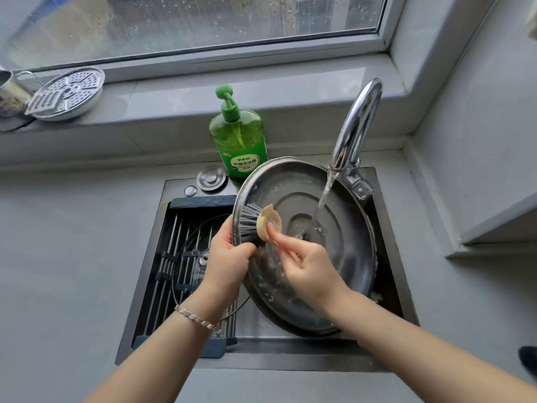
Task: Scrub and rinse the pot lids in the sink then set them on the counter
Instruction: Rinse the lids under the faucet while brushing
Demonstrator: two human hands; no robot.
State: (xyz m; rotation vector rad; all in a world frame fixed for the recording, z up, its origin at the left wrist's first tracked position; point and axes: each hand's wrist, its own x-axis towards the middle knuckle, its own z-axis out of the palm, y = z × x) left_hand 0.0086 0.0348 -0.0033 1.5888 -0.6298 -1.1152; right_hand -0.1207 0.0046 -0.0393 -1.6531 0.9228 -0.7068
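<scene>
Grey surface (58,257) surrounds the dark sink (261,362). Large round steel pot lid (343,234) tilts over the sink's right side, tap water hitting its centre. Clear glass lid (203,255) lies on the slatted rack (162,280) at left. Your left hand (229,257) grips the steel lid's left rim; your right hand (308,266) pinches a tan-headed, grey-bristled brush (261,221) against it.

forearms (406,330): bare | left hand (228,258): slim bracelet (197,316) of silvery links at wrist
</scene>
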